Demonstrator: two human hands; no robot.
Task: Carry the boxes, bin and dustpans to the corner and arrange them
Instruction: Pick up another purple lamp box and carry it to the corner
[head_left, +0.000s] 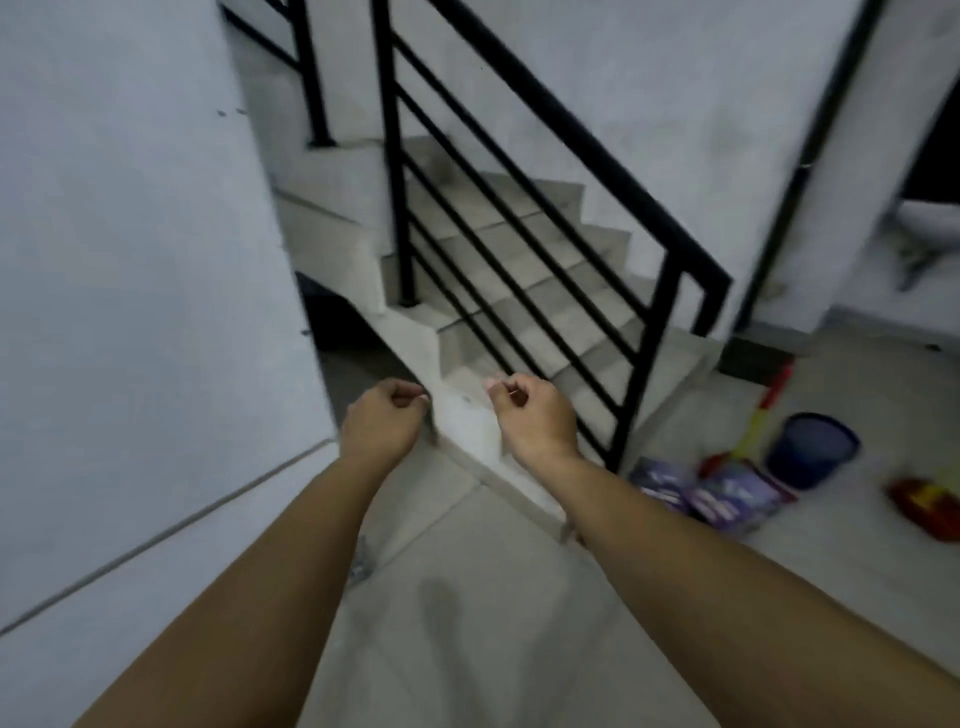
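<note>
We are holding our left hand (387, 415) and right hand (535, 415) out in front of the staircase (519, 291), both loosely curled and grasping nothing. Right of the staircase foot, the task's things are lying on the floor (467, 597): we are counting two purple boxes (706, 493), one blue bin (810, 449) and what look like two red-and-yellow dustpans (927, 506), though blur is hiding their outlines. The railing (644, 322) is standing close, so long handles could be snagging on it, or an overloaded armful could be slipping.
</note>
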